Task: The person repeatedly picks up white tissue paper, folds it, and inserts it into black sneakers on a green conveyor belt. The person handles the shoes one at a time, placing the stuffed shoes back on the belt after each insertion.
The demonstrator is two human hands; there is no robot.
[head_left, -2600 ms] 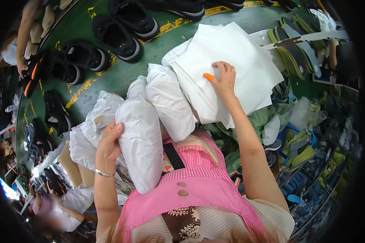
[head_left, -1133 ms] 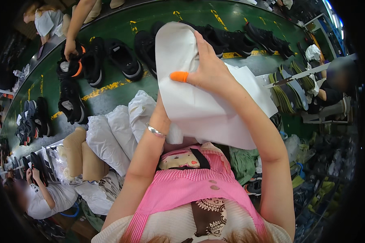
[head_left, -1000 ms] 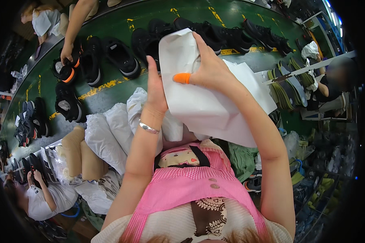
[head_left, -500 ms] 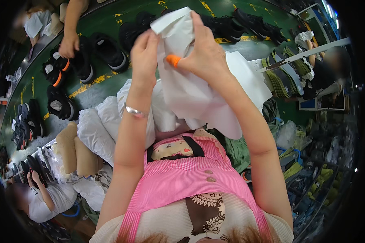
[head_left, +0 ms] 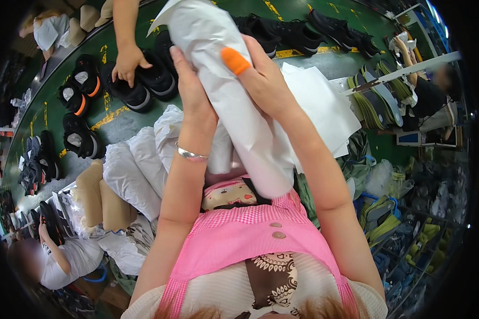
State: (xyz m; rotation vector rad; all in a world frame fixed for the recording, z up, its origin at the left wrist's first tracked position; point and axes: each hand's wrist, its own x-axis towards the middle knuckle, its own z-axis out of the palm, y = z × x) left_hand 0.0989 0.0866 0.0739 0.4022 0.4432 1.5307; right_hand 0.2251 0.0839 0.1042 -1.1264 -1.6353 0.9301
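Observation:
A sheet of white paper (head_left: pixel 234 101), rolled into a loose tube, slants from the upper middle down to the apron at my chest. My left hand (head_left: pixel 194 87) presses on its left side with the thumb up. Around the right side closes my right hand (head_left: pixel 266 80), its thumb covered by an orange finger cot (head_left: pixel 234 61). The roll's top end flares out toward the upper edge. Below it, other white paper rolls (head_left: pixel 130 167) lie beside my left forearm, and a stack of flat white paper (head_left: pixel 322 111) is just right of my right wrist.
Black shoes (head_left: pixel 130 95) line a green belt (head_left: pixel 186 114) with yellow markings. A co-worker's hand (head_left: pixel 127 64) reaches down onto one shoe. Green and grey insoles (head_left: pixel 375 98) stand at the right. Tan moulded pieces (head_left: pixel 117 207) lie at the left, near a seated person (head_left: pixel 64 266).
The paper has gone from a loosely folded sheet to a tube, and its lower end has swung in toward my chest. The co-worker's hand has moved right to another shoe.

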